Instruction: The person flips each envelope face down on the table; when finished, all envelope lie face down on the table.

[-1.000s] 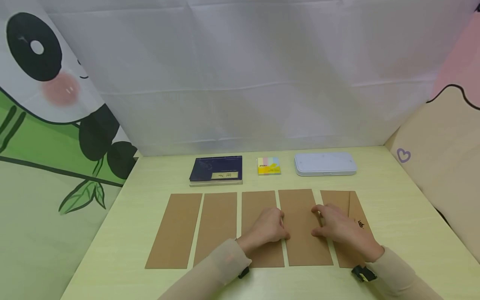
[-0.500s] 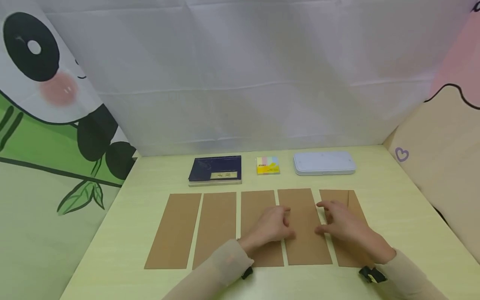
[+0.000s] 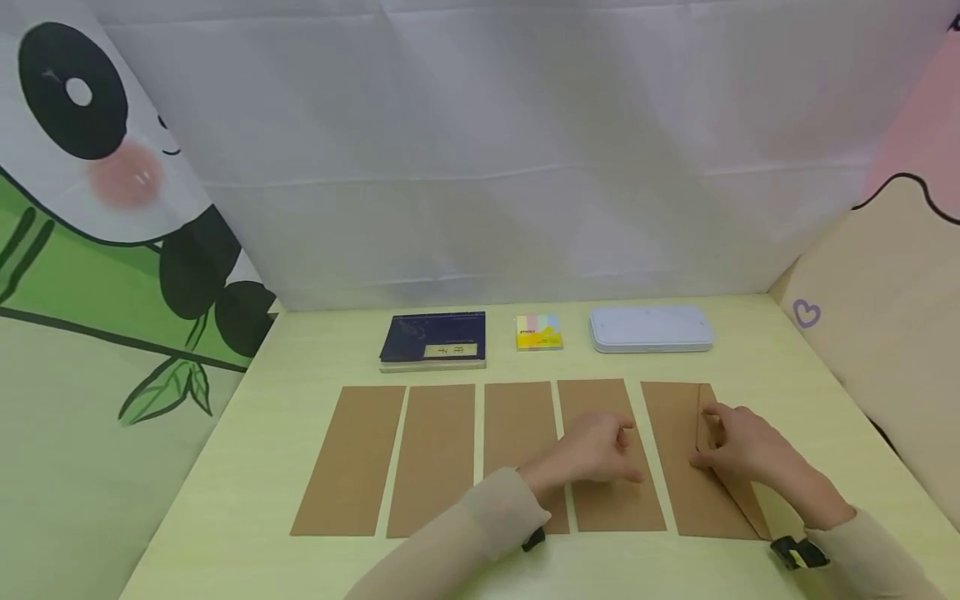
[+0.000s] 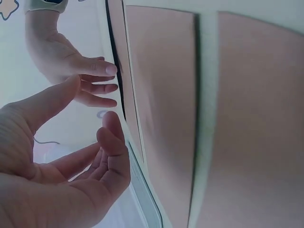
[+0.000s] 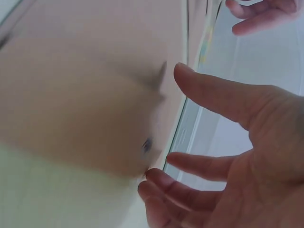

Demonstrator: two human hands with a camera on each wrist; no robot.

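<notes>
Several brown kraft envelopes lie side by side in a row on the table. The rightmost envelope (image 3: 667, 467) shows a pointed flap on its right side. My right hand (image 3: 753, 446) is over that flap, thumb and fingers parted; in the right wrist view it holds nothing, and a small dark print (image 5: 147, 145) shows on the envelope. My left hand (image 3: 588, 448) hovers over the neighbouring envelope (image 3: 611, 510), its fingers loosely bent. Nothing is between its thumb and fingers in the left wrist view. The left forearm covers parts of the middle envelopes.
Behind the row stand a dark blue notebook (image 3: 432, 337), a pack of sticky notes (image 3: 538, 333) and a flat white case (image 3: 651, 329). A white cloth (image 3: 480, 167) hangs at the table's back edge. Printed panels flank both sides.
Both hands have moved right: the left from the third envelope's edge to over the fourth, the right from between the last two envelopes to the rightmost one's flap. The envelopes lie as before.
</notes>
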